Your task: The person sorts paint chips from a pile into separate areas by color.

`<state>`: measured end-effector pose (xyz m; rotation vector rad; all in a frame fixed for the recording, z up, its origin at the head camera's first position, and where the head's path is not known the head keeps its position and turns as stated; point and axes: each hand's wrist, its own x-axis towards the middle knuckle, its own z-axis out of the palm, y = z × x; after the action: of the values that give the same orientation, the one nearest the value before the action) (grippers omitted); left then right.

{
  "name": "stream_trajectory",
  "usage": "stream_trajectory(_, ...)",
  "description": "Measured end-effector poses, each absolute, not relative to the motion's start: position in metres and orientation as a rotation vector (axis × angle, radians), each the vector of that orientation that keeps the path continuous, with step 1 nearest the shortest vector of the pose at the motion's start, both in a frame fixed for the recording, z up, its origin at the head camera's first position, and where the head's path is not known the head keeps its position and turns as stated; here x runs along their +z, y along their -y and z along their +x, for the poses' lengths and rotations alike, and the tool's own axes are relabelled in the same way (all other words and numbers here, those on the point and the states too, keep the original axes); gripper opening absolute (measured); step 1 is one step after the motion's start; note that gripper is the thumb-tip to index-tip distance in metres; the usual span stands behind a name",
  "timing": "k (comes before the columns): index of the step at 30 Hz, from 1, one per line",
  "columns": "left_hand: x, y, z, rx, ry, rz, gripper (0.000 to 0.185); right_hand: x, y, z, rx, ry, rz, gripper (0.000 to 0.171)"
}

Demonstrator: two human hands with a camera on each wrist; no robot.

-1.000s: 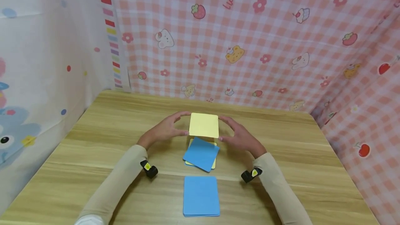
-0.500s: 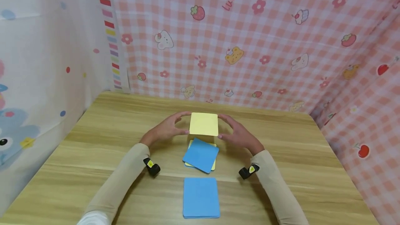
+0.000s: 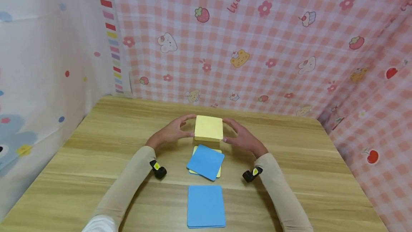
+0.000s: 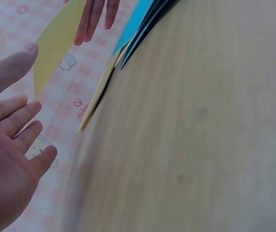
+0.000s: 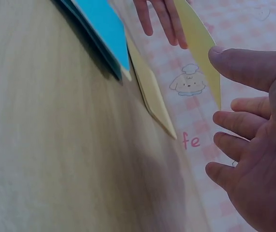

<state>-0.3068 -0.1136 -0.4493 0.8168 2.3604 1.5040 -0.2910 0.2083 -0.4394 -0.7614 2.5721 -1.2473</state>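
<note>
Both hands hold a thin square yellow card [image 3: 208, 127] by its left and right sides, raised off the table. My left hand [image 3: 172, 130] has its thumb and a fingertip at the left corners; my right hand [image 3: 243, 137] does likewise on the right. In both wrist views the held card [image 4: 58, 41] bows slightly. Under it lie more yellow cards [image 5: 150, 84] on the table, their near edge just showing in the head view. Nearer the body, a turned blue card [image 3: 206, 162] lies on top of a yellow card [image 3: 218, 172], with another blue edge below.
A neat stack of blue cards [image 3: 206, 206] lies nearest the body on the wooden table [image 3: 305, 174]. A pink checked cloth [image 3: 273, 38] hangs behind the table and along its right side. A white patterned cloth [image 3: 48, 63] hangs at the left.
The held yellow card has shifted slightly away and looks a little smaller, both hands moving with it. A yellow edge now shows under its near side. The blue cards stay put on the table.
</note>
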Motion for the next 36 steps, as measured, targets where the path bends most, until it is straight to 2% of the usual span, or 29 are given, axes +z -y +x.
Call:
stream_trajectory(16,-0.455,0.111,-0.321,1.534,-2.320,0.788,0.074,-0.448,-0.207,-0.310,-1.350,-2.497,-0.749,0.080)
stream_trajectory(36,-0.461,0.111,-0.329,1.444,-2.329,0.774,0.077,-0.455,-0.206,-0.316,-1.179,-2.545,-0.661,0.076)
